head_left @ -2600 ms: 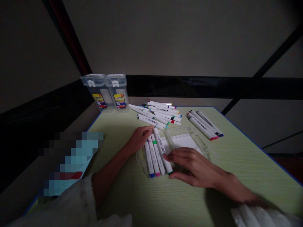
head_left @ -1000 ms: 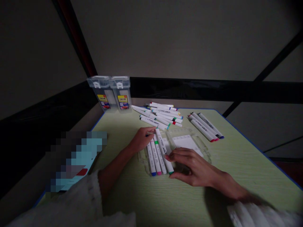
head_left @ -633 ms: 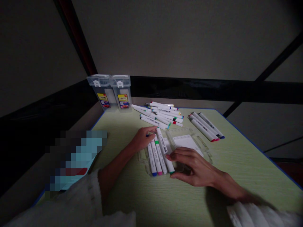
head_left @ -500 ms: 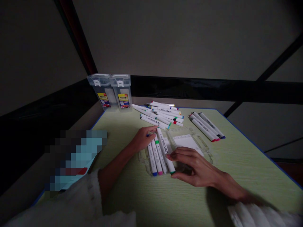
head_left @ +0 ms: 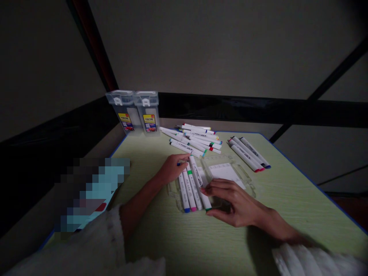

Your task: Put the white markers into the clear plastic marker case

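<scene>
A white marker with a green end (head_left: 197,176) lies slanted over the open clear plastic case (head_left: 249,177). My right hand (head_left: 232,199) has its thumb and fingers closed about the near end of this marker. At its far end, my left hand (head_left: 174,167) touches it with the index fingertip, the thumb resting by the tops of the neighbouring markers. Left of it in the case lie a blue-ended marker (head_left: 184,193), a pink-ended marker (head_left: 189,193) and a marker with a green band (head_left: 194,191). A white paper insert (head_left: 225,173) shows in the case's right half.
Behind the case lies a loose pile of white markers (head_left: 198,140). Several more markers (head_left: 249,153) lie together at the right. Two clear lidded marker boxes (head_left: 126,115) stand at the back left. A blurred-out light blue item (head_left: 100,191) lies at the table's left edge.
The view has shifted very slightly. Both hands keep the same place on the marker and case.
</scene>
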### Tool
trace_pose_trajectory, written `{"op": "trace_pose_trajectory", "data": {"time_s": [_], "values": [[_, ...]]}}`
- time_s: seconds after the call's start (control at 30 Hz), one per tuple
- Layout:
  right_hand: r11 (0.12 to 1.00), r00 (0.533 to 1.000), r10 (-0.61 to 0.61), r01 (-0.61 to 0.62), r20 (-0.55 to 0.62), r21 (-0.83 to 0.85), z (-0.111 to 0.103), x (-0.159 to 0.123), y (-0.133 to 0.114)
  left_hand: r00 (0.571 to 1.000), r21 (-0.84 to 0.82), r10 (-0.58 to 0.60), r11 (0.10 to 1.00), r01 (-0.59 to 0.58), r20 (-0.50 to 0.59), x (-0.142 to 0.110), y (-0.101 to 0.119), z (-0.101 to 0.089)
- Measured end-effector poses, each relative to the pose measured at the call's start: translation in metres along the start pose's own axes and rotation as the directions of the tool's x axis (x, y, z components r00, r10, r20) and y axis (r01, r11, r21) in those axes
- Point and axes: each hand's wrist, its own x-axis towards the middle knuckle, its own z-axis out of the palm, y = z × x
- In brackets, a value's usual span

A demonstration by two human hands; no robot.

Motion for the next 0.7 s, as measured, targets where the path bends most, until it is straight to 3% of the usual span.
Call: {"op": "trace_pose_trajectory", "data": {"time_s": [0.7], "values": [[1.0, 1.0, 0.006, -0.006, 0.006, 0.0, 0.0036, 0.0014, 0.0017, 0.999, -0.051, 0.01, 0.999, -0.011, -0.032, 0.0015, -0.0027, 0.0017]]}}
